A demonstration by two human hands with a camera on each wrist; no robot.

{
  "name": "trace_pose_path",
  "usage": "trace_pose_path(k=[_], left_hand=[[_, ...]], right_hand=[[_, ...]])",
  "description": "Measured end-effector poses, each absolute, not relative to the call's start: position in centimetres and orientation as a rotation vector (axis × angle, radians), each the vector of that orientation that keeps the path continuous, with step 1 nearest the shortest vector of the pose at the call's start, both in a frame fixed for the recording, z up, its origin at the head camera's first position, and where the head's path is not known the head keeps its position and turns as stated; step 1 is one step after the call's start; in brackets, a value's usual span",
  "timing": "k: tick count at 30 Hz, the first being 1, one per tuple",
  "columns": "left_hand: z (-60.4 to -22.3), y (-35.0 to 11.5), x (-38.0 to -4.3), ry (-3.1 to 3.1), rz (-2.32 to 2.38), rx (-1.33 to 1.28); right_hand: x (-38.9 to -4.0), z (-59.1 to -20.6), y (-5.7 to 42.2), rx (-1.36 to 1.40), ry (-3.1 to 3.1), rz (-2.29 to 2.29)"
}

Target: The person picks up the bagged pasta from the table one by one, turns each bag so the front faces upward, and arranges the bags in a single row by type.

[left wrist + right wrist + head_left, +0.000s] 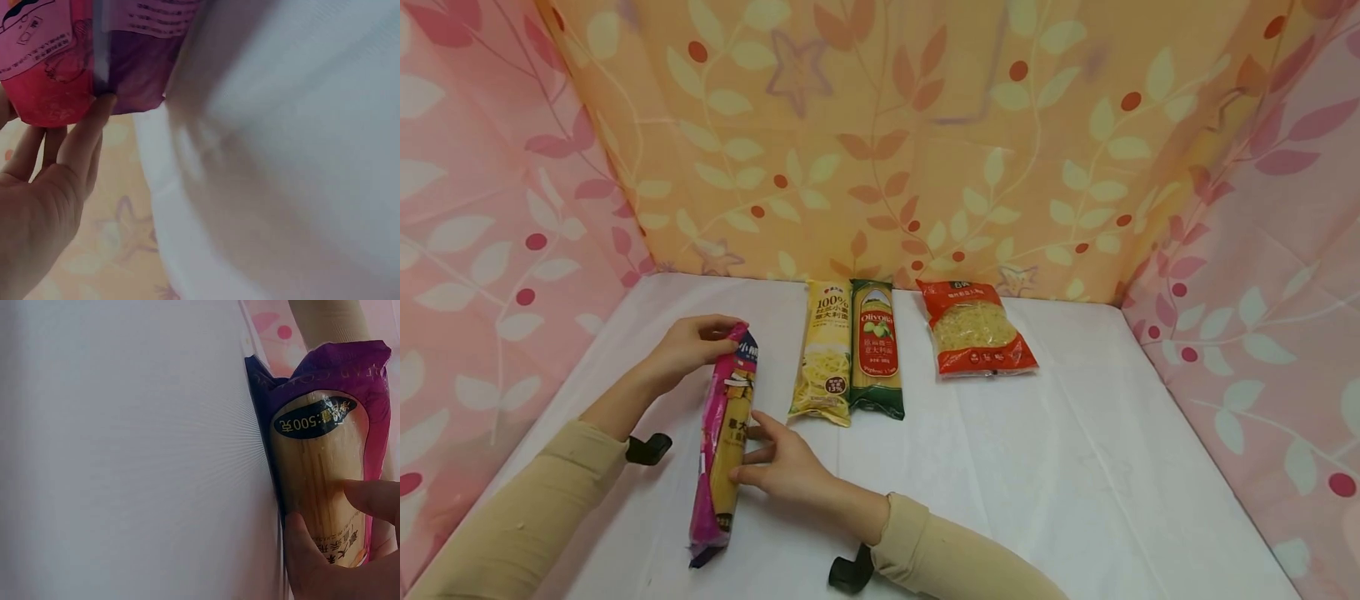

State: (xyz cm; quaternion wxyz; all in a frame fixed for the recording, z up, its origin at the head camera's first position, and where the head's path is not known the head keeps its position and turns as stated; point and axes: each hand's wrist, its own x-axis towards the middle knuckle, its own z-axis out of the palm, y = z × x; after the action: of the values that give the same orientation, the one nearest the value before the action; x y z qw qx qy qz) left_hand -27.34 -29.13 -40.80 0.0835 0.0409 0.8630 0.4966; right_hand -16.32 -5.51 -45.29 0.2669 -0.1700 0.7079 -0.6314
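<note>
A pink and purple pack of spaghetti (727, 442) with a clear window stands tilted on its narrow side at the left of the white table. My left hand (697, 346) holds its far end; in the left wrist view the thumb and fingers (84, 137) pinch the pink wrapper (53, 94). My right hand (790, 461) holds the pack by its right side, near the middle. In the right wrist view the thumb (375, 499) lies on the clear window and a finger (303, 547) along the edge by the table.
Toward the back lie a yellow pasta pack (824, 354) and a green and red spaghetti pack (877, 350), side by side. Right of them lies a red bag of pasta (976, 329). Patterned cloth walls (880, 142) enclose the white table (1000, 483) at the back and sides.
</note>
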Motion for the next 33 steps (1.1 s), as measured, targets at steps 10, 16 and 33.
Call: trace_pose_path(k=[10, 16, 33], left_hand=[[-41.4, -30.3, -27.4, 2.484, 1.526, 0.192], [-40.9, -30.9, -27.4, 2.574, 1.382, 0.251], [-39.4, -31.1, -28.5, 2.571, 1.155, 0.242]], right_hand=[[-16.8, -45.1, -6.3, -0.406, 1.896, -1.734], [-17.0, -45.1, -6.7, -0.434, 1.934, -1.689], [-16.9, -44.6, -7.9, -0.445, 2.071, -1.596]])
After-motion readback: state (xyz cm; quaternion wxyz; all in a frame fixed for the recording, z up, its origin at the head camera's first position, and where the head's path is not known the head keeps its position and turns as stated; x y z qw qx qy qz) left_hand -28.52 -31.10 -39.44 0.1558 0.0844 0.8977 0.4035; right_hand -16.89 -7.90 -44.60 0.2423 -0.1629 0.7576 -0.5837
